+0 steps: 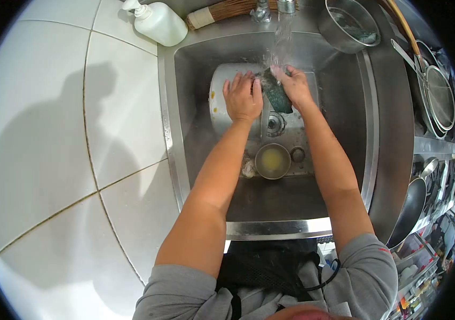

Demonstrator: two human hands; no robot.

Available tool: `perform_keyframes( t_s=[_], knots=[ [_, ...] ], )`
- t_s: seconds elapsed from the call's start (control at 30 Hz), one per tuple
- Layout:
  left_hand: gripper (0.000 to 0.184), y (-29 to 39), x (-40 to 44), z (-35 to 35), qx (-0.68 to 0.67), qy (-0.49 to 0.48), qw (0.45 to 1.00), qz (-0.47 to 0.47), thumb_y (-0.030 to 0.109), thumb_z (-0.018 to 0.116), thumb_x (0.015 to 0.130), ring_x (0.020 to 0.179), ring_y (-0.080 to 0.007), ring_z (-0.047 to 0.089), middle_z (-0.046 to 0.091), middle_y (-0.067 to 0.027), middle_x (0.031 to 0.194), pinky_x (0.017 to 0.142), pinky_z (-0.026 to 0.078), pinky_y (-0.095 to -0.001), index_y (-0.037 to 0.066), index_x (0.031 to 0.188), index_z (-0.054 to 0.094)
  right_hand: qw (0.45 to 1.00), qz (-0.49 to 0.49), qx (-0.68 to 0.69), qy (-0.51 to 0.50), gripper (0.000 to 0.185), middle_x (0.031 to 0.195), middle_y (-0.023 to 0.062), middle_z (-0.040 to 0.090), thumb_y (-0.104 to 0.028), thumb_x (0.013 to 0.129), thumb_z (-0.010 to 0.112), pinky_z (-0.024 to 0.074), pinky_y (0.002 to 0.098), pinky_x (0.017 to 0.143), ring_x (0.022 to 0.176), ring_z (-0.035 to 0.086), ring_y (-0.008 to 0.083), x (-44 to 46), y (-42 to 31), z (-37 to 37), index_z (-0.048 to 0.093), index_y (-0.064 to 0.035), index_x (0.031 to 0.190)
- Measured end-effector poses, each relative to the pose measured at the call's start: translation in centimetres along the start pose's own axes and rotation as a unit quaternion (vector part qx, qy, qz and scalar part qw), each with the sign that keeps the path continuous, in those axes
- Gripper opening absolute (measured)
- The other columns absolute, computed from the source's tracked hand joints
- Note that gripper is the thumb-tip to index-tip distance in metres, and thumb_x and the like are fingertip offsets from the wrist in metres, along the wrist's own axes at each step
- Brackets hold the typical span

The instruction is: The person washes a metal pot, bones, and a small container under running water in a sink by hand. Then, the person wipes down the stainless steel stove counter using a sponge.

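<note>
A: What are you counting, going left to right?
B: One pump bottle (160, 24) is standing beyond the sink (169, 122), near its far left corner. One bundle of bristles (227, 9) is lying behind the sink.
A: And inside the sink?
B: One big metal pot (223, 109) is lying on its side in the left half. One left hand (242, 98) is resting on it, palm down, fingers partly spread, gripping nothing that I can see.
A: The other?
B: One right hand (293, 88) is curling partly closed, holding one dark green pad (277, 98) under the running water (282, 40), mid-sink. One small bowl (273, 174) is sitting in the sink's nearer half, holding yellowish liquid, with one pale lump (247, 166) lying just left and one small round piece (297, 154) just right.
A: Past that?
B: One steel pan (339, 33) is sitting at the sink's far right corner, something greenish lying in it. Several strainers (442, 98) are overlapping farther right; one ladle (430, 165) and one dark frying pan (410, 212) are lying nearer.
A: The surface?
B: White tiles (40, 106) are stretching left of the sink, catching a person's shadow.
A: The room?
B: Cluttered shelving (418, 274) is showing beyond the sink's near right corner.
</note>
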State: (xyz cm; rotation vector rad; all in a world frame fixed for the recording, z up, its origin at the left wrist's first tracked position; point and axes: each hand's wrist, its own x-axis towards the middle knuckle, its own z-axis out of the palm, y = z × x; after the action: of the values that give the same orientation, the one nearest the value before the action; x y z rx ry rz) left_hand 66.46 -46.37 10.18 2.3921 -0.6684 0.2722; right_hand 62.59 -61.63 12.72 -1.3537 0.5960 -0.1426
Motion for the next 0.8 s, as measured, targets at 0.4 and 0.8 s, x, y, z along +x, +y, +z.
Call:
perform_keyframes(
  t_s=[0.4, 0.8],
  knots=[
    [0.032, 0.5, 0.7, 0.7, -0.026, 0.009, 1.0, 0.013, 0.029, 0.056, 0.087, 0.12, -0.0284, 0.053, 0.066, -0.0096, 0.116, 0.108, 0.026, -0.0478, 0.005, 0.105, 0.068, 0.975, -0.129, -0.172, -0.058, 0.022, 0.083, 0.0088, 0.066, -0.014, 0.086, 0.066, 0.0473, 0.0306, 0.071, 0.079, 0.056, 0.0094, -2.1, -4.4, -0.9, 0.064, 0.0014, 0.102],
    [0.046, 1.1, 1.3, 0.9, 0.028, -0.044, 0.998, 0.039, 0.021, 0.059, 0.082, 0.118, -0.0294, 0.051, 0.061, -0.0128, 0.12, 0.104, 0.03, -0.0467, 0.009, 0.126, 0.055, 0.899, -0.246, -0.357, 0.059, 0.028, 0.093, 0.0181, 0.068, -0.025, 0.084, 0.068, 0.0503, 0.0373, 0.081, 0.084, 0.066, 0.0263, 0.9, -6.1, 2.9, 0.068, -0.0018, 0.1]
  ],
)
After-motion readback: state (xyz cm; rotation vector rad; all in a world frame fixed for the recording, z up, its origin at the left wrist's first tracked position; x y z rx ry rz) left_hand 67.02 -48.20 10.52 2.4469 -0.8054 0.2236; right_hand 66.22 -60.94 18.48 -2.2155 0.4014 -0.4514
